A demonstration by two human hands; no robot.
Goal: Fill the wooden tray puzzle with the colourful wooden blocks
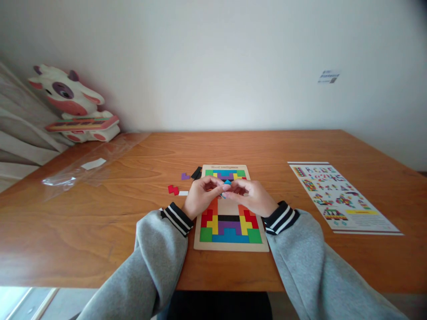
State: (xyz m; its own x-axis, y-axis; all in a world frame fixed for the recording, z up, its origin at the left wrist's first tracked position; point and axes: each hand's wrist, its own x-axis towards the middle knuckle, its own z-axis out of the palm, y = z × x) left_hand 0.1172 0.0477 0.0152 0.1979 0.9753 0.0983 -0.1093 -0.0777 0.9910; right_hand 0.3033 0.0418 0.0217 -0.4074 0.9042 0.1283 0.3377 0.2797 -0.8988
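Observation:
A small blue piece (227, 182) is pinched between the fingertips of my left hand (204, 194) and my right hand (252, 195), which meet above the middle of a puzzle board. The wooden board (231, 247) holds green, blue, purple, yellow, red, orange and black pieces at its near and far ends. Part of its middle shows bare wood; my hands hide some of the rest. Left of the board lie a purple piece (185, 176), black pieces (196, 173), a red piece (173, 190) and a white piece (183, 193).
A printed pattern sheet (343, 200) lies on the right of the wooden table (133, 249). Clear plastic wrapping (76, 171) is spread at the left. Behind it, a toy cow with a keyboard (80, 106) stands near the wall, beside a curtain (23, 124).

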